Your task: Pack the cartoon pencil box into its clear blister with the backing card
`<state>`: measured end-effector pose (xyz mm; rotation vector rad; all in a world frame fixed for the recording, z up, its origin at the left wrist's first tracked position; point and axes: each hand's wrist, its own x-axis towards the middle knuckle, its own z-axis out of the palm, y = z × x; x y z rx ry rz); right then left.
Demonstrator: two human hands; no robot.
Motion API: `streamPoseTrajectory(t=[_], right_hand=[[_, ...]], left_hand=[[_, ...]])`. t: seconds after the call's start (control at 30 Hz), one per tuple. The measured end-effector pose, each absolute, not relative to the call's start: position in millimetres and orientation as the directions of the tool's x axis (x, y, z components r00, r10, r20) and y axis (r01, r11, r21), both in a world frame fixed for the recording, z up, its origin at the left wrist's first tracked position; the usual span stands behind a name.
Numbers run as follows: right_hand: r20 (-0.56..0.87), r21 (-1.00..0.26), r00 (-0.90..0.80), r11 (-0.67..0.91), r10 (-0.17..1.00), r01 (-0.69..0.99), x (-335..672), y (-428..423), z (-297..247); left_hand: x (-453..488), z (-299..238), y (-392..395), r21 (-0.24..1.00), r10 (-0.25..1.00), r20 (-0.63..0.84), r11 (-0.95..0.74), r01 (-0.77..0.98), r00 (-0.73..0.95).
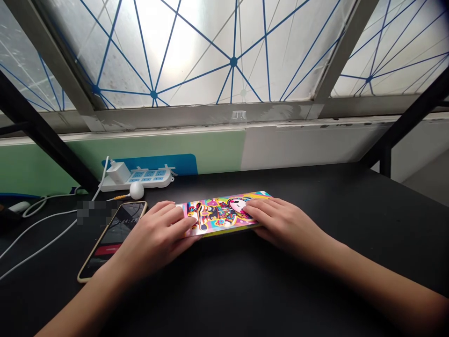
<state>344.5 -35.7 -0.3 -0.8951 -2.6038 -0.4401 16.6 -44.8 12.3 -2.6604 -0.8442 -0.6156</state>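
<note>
A flat, oblong box with a bright cartoon print lies lengthwise before me on the black tabletop. It looks like a pencil case, though I cannot tell for sure; its front edge is yellow-green. Round its left end my left hand is closed, fingers over the top and thumb along the near side. My right hand grips the other end, the fingers lying across the printed top and the thumb low at the front edge. Both ends of the box are partly hidden by my hands.
Left of my left hand lies a phone in a pale case, partly under my forearm. Behind it are a white power strip with a plugged-in adapter, a small white ball-shaped item and white cables. Dark metal bars slant beside the window.
</note>
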Motion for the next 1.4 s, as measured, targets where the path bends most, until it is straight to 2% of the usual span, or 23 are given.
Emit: streamPoseTrajectory(t=[0.17,0.4,0.7,0.8,1.0,1.4], right_hand=[[0.397,0.173,-0.740,0.748,0.543,0.641,343,-35,0],[0.362,0.211,-0.756,0.743,0.545,0.636,344,-34,-6],[0.361,0.122,-0.748,0.767,0.557,0.630,345,-35,-4],[0.346,0.079,-0.748,0.776,0.567,0.625,345,-35,-4],[0.291,0.010,-0.748,0.780,0.596,0.626,343,-34,-6],[0.218,0.035,-0.763,0.777,0.608,0.629,317,-33,-16]], left_hand=[[19,11,-45,-0.071,0.496,0.452,-0.808,0.585,0.741],[20,7,-45,0.117,0.595,0.405,-0.787,0.606,0.694],[17,-6,-37,0.271,0.857,0.119,-0.513,0.814,0.501],[16,-8,-37,0.280,0.874,0.075,-0.481,0.831,0.481],[18,-6,-37,0.275,0.870,0.079,-0.489,0.828,0.487],[21,-2,-36,0.277,0.871,0.060,-0.483,0.830,0.487]])
